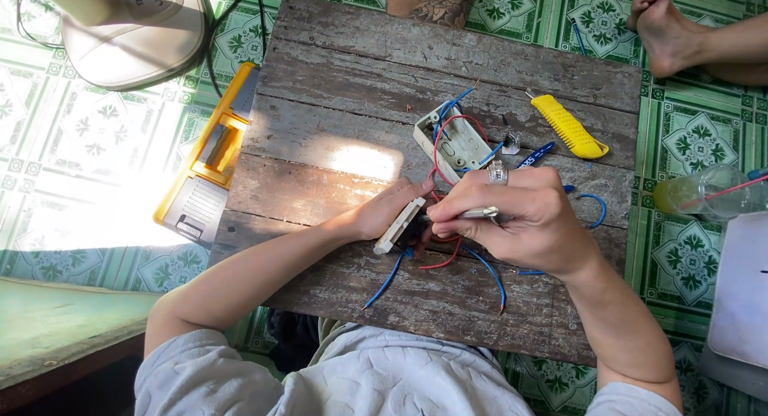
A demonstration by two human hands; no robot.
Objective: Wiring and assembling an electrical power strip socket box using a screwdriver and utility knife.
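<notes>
Left hand (382, 216) pinching a small cream switch plate (400, 226) by its edges, fingers closed on it, just above the desk (336, 136) near its front edge. Right hand (520, 216) gripping a slim metal tool (480, 213), tip at the plate's back. Plate likely light, rigid plastic, brittle at corners; best held by the long edges, clear of the springy red and blue wires (448, 260). One cream box (452, 144) behind, wires trailing in. One yellow knife (570, 126), one blue pen (534, 154).
</notes>
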